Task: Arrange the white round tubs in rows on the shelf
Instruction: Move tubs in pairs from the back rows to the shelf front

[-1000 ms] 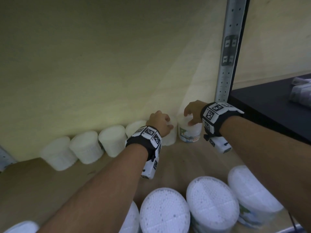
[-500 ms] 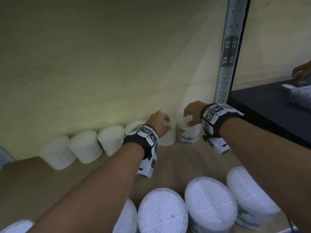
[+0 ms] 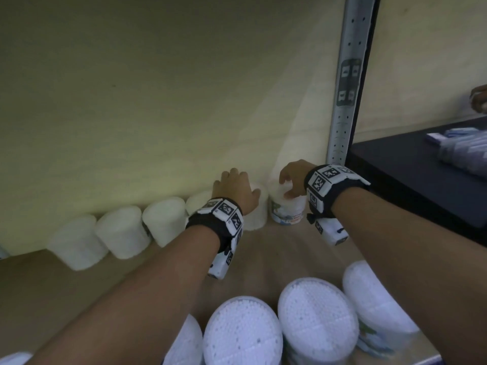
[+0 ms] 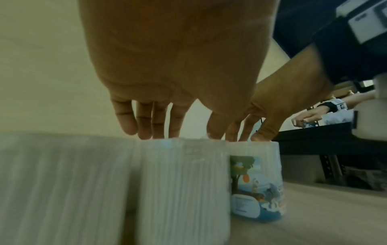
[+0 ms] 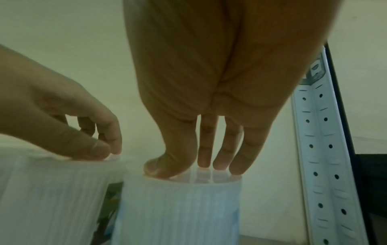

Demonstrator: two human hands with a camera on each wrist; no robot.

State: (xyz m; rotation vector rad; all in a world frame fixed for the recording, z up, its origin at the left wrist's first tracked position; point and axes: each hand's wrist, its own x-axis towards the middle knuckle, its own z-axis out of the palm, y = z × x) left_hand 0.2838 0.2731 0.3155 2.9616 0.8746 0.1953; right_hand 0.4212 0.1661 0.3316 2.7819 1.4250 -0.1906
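Note:
Several white round tubs stand in a row along the back wall of the wooden shelf (image 3: 66,280). My left hand (image 3: 234,191) rests on top of a ribbed white tub (image 3: 254,217) (image 4: 182,182), its fingertips (image 4: 144,131) touching the lid. To its right, my right hand (image 3: 291,180) sits on the last tub of the row, the labelled tub (image 3: 287,209) (image 4: 255,179) (image 5: 180,207). Its thumb and fingertips (image 5: 220,164) touch that lid from above. The two tubs stand side by side, almost touching.
More back-row tubs (image 3: 121,233) run to the left. Three larger-looking tubs (image 3: 316,317) stand at the shelf's front edge under my arms. A grey perforated upright (image 3: 347,83) bounds the shelf on the right. Beyond it is a black table (image 3: 421,175) with another person's hand (image 3: 478,98).
My left hand's fingers have flattened over its tub. The right hand stays on the labelled tub. Another person's hand has come into view at far right.

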